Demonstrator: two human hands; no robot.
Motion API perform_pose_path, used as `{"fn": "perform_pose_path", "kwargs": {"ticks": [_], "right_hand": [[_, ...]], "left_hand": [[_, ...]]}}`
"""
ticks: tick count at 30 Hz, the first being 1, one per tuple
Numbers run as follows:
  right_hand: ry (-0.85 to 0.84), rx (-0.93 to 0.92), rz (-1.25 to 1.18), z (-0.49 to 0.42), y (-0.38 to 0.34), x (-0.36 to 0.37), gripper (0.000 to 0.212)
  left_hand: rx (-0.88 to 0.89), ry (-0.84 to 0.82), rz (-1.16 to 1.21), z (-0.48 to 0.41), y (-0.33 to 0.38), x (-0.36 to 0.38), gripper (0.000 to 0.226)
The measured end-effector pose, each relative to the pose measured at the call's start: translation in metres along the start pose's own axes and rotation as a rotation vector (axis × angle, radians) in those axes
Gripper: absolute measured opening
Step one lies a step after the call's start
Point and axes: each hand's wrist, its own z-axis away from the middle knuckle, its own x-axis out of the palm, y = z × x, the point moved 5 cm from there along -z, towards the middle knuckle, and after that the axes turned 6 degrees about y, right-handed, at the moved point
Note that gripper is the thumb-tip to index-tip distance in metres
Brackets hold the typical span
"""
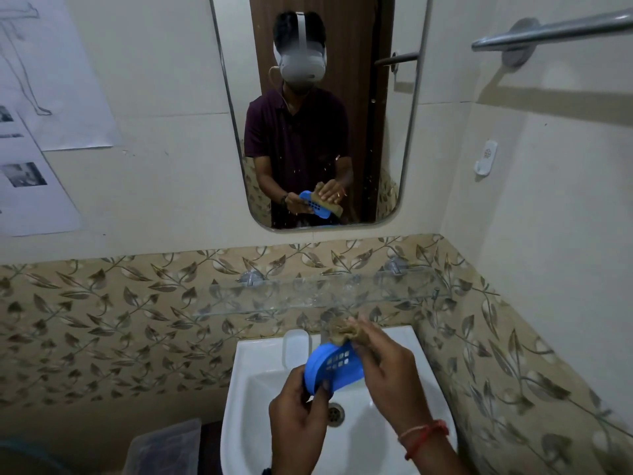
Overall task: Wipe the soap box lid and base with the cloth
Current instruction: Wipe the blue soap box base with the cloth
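Observation:
A blue plastic soap box part (334,368) with square drain holes is held tilted above the white sink (246,406). My left hand (298,416) grips its near left edge, thumb on the rim. My right hand (387,375) holds a crumpled brown cloth (344,329) bunched against the part's far right end. Whether this piece is the lid or the base I cannot tell. The mirror (318,108) reflects both hands, the blue part and the cloth.
A glass shelf (308,296) juts from the leaf-patterned tiles just above the sink. The drain (335,413) lies below my hands. A steel towel bar (555,30) is mounted upper right, a wall hook (486,162) below it. A plastic bag (164,447) lies left of the sink.

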Motion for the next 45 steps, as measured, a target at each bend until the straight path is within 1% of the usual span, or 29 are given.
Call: {"fn": "perform_pose_path", "kwargs": {"ticks": [2,4,6,7,8,9,10,12,14,16,18,20,22,24,25,27,29,30,32,34,35,36,38,39,40,42,43,44,45], "right_hand": [[0.004,-0.015,0.014,0.0,-0.001,0.002,0.048],[-0.058,-0.105,0.028,0.007,-0.015,0.013,0.053],[-0.176,-0.258,-0.011,0.019,-0.035,0.029,0.06],[-0.234,-0.356,-0.021,0.026,-0.044,0.035,0.059],[-0.272,-0.432,-0.02,0.03,-0.048,0.038,0.056],[-0.283,-0.448,-0.025,0.029,-0.046,0.037,0.055],[-0.264,-0.403,-0.041,0.025,-0.041,0.032,0.055],[-0.152,-0.251,-0.057,0.011,-0.026,0.014,0.058],[-0.03,-0.161,-0.028,-0.002,-0.013,-0.003,0.057],[-0.002,-0.134,0.012,-0.007,-0.006,-0.007,0.056],[-0.037,-0.169,0.032,-0.001,-0.01,-0.001,0.051],[-0.133,-0.288,0.018,0.013,-0.023,0.014,0.052],[-0.251,-0.425,-0.035,0.027,-0.037,0.027,0.054],[-0.268,-0.471,-0.051,0.029,-0.037,0.027,0.056],[-0.232,-0.436,-0.044,0.024,-0.032,0.022,0.057],[-0.114,-0.289,-0.024,0.012,-0.017,0.009,0.053],[0.027,-0.077,-0.095,0.002,0.004,-0.004,0.037],[0.076,0.053,-0.173,0.001,0.015,-0.005,0.028],[0.097,0.292,-0.418,0.006,0.033,0.004,0.018],[0.084,0.438,-0.678,0.015,0.04,0.016,0.021],[0.085,0.46,-0.713,0.017,0.041,0.018,0.023],[0.088,0.445,-0.673,0.017,0.041,0.018,0.023],[0.088,0.378,-0.494,0.014,0.043,0.015,0.017],[0.069,0.342,-0.412,0.012,0.042,0.014,0.018],[0.043,0.31,-0.348,0.009,0.04,0.013,0.024],[-0.017,0.306,-0.269,0.004,0.04,0.011,0.032],[-0.042,0.319,-0.26,0.002,0.041,0.01,0.032],[-0.07,0.33,-0.252,0.001,0.042,0.009,0.03],[-0.101,0.33,-0.23,-0.001,0.043,0.01,0.027]], "left_hand": [[0.01,-0.005,-0.014,0.0,0.003,0.002,0.028],[0.027,0.0,-0.071,-0.002,0.006,0.001,0.034],[0.079,0.011,-0.099,-0.001,0.016,0.004,0.031],[0.112,0.04,-0.12,0.001,0.021,0.003,0.026],[0.121,0.056,-0.126,0.001,0.022,0.003,0.026],[0.102,0.06,-0.127,0.001,0.021,0.002,0.033],[0.083,0.072,-0.121,0.002,0.02,0.001,0.042],[0.092,0.08,-0.14,0.005,0.014,-0.003,0.058],[0.149,0.092,-0.189,0.008,0.017,-0.006,0.061],[0.15,0.094,-0.194,0.009,0.017,-0.006,0.06],[0.121,0.087,-0.189,0.009,0.017,-0.004,0.06],[0.111,0.079,-0.175,0.011,0.019,-0.001,0.057],[0.152,0.098,-0.169,0.013,0.025,0.0,0.052],[0.172,0.112,-0.188,0.014,0.024,-0.002,0.049],[0.16,0.116,-0.189,0.015,0.022,-0.004,0.052],[0.143,0.133,-0.182,0.016,0.017,-0.008,0.059],[0.143,0.155,-0.152,0.018,0.018,-0.01,0.051],[0.122,0.175,-0.13,0.019,0.02,-0.011,0.043],[0.054,0.216,-0.082,0.018,0.022,-0.013,0.028],[0.016,0.223,-0.076,0.016,0.02,-0.012,0.027],[-0.007,0.204,-0.086,0.015,0.02,-0.012,0.03],[-0.043,0.169,-0.081,0.014,0.019,-0.01,0.036],[-0.12,0.048,-0.106,0.011,0.014,-0.006,0.06],[-0.129,-0.021,-0.154,0.009,0.014,-0.005,0.069],[-0.128,-0.085,-0.196,0.008,0.016,-0.005,0.07],[-0.146,-0.164,-0.201,0.004,0.017,-0.005,0.056],[-0.2,-0.192,-0.173,0.002,0.017,-0.005,0.047],[-0.286,-0.216,-0.121,0.0,0.018,-0.004,0.042],[-0.399,-0.251,-0.04,0.0,0.017,-0.002,0.043]]}}
